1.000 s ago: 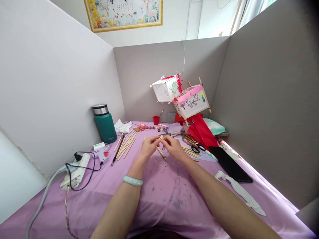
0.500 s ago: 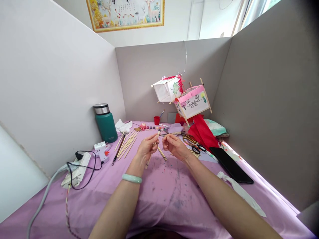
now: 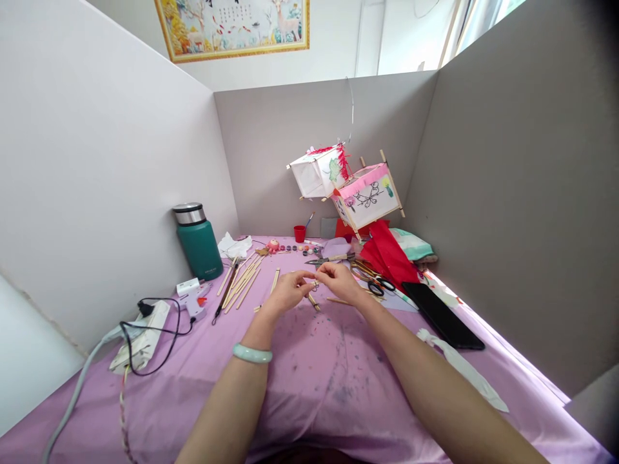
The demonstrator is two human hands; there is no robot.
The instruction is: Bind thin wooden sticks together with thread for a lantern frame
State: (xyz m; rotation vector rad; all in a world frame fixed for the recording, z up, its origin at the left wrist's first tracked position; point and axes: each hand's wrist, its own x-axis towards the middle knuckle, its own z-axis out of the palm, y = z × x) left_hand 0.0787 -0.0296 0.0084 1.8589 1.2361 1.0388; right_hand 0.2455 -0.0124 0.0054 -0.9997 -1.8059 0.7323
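My left hand point(image 3: 291, 291), with a pale green bangle point(image 3: 252, 353) on its wrist, has its fingers pressed together near the middle of the table. Its fingertips meet those of my right hand point(image 3: 336, 281), which is closed in a pinch. Something small and thin shows between them, too small to name. Just below the fingers lies a short bundle of wooden sticks point(image 3: 314, 304), partly hidden. Another stick point(image 3: 275, 281) runs behind my left hand. Pliers point(image 3: 333, 259) lie just beyond my right hand, and black-handled scissors point(image 3: 376, 287) are to its right.
A green bottle point(image 3: 199, 243), glue gun point(image 3: 193, 300), power strip point(image 3: 142, 338) and loose sticks point(image 3: 247, 283) are left. Two paper lanterns point(image 3: 370, 195) hang at the back. Red cloth point(image 3: 389, 256) and a black phone point(image 3: 442, 316) lie right, on purple cloth point(image 3: 309, 393).
My hands have come together, fingertips touching. The stick my left hand held upright no longer shows in its fingers; a stick now lies behind that hand. The view has shifted slightly.
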